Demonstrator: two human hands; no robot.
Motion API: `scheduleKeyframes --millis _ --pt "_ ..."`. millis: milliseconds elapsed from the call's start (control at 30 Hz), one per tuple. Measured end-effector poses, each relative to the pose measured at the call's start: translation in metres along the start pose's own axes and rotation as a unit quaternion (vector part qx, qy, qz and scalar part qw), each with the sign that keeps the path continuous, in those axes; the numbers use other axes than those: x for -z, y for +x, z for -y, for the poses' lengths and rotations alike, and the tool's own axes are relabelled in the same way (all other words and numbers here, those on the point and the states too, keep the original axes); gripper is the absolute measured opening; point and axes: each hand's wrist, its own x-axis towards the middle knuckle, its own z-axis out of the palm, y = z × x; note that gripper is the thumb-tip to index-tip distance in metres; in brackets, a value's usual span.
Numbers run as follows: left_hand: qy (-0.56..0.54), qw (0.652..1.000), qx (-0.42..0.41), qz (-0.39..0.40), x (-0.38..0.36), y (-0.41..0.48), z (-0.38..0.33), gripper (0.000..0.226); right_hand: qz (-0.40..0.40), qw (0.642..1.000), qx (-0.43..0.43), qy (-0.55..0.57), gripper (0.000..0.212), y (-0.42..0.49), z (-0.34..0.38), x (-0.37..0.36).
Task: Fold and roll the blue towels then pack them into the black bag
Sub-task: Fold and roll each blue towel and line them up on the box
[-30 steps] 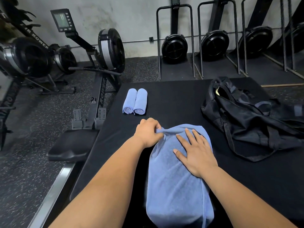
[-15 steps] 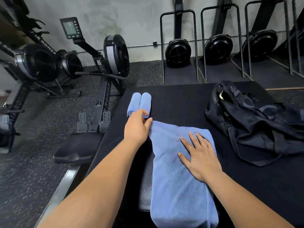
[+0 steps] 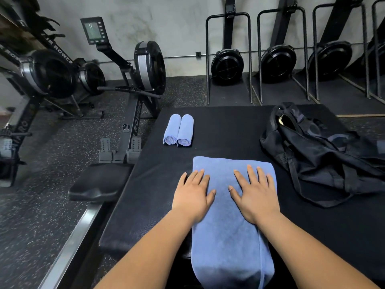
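A folded blue towel (image 3: 231, 236) lies lengthwise on the black mat (image 3: 229, 130), running from mid-mat toward me. My left hand (image 3: 193, 196) lies flat on the towel's left edge, fingers straight and spread. My right hand (image 3: 255, 193) presses flat on the towel's right half. Two rolled blue towels (image 3: 179, 130) lie side by side at the mat's far left, apart from my hands. The black bag (image 3: 325, 155) slumps at the right of the mat, its opening at the far end.
A rowing machine (image 3: 133, 105) with a seat (image 3: 100, 182) and rail stands just left of the mat. More rowers stand upright against the back wall. Speckled rubber floor surrounds the mat.
My left hand let go of the towel's far corner after pulling it out to the left, and now lies flat on the towel. The towel's far edge is spread square.
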Motion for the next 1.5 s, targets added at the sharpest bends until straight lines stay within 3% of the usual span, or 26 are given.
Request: scheduleKeyframes --millis 100,200,267,367,433,533,667,800,933,1033,1133,1200,1300,1500 --pt "0.012 1.000 0.009 0.008 0.005 0.001 -0.003 0.063 -0.005 0.996 0.020 -0.085 0.066 -0.004 0.015 0.014" --pt "-0.032 0.995 -0.009 -0.099 0.007 -0.006 0.002 0.044 -0.026 0.995 0.041 -0.081 0.057 -0.020 0.027 0.020" --pt "-0.085 0.981 -0.081 -0.153 0.007 -0.018 0.006 0.040 -0.008 0.997 0.065 -0.042 0.061 -0.031 0.020 0.017" --pt "-0.089 0.976 -0.178 -0.084 0.007 -0.039 0.012 0.055 0.042 0.993 0.110 -0.013 0.075 -0.029 -0.004 0.019" --pt "-0.050 0.984 -0.166 -0.037 0.006 -0.047 0.020 0.069 0.061 0.991 0.115 0.021 0.087 -0.027 -0.019 0.023" --pt "-0.019 0.994 -0.107 -0.027 0.011 -0.050 0.031 0.071 0.055 0.986 0.159 0.007 0.096 -0.039 -0.032 0.025" --pt "-0.052 0.973 -0.183 -0.127 0.016 -0.063 0.022 0.045 -0.041 0.970 0.238 -0.004 0.068 -0.070 -0.039 0.018" --pt "-0.076 0.955 -0.273 -0.085 0.015 -0.092 0.017 0.053 -0.113 0.974 0.197 0.014 0.045 -0.082 -0.051 0.005" --pt "-0.054 0.964 -0.247 -0.084 0.015 -0.107 0.034 0.054 -0.159 0.975 0.156 0.010 0.031 -0.083 -0.064 0.000" --pt "-0.063 0.964 -0.229 -0.118 0.017 -0.112 0.035 0.039 -0.191 0.972 0.133 0.022 0.024 -0.084 -0.063 0.002" --pt "-0.056 0.956 -0.245 -0.151 0.018 -0.120 0.024 0.015 -0.192 0.953 0.230 0.033 0.008 -0.094 -0.052 0.010" --pt "-0.051 0.957 -0.254 -0.128 0.018 -0.129 0.021 0.021 -0.132 0.943 0.300 0.052 0.020 -0.105 -0.047 0.013" --pt "-0.044 0.955 -0.277 -0.098 0.017 -0.141 0.027 0.038 -0.096 0.938 0.326 0.060 0.042 -0.113 -0.055 0.011" --pt "0.047 0.935 -0.321 -0.141 0.010 -0.148 0.038 0.030 -0.140 0.923 0.352 0.063 0.025 -0.122 -0.062 0.004"
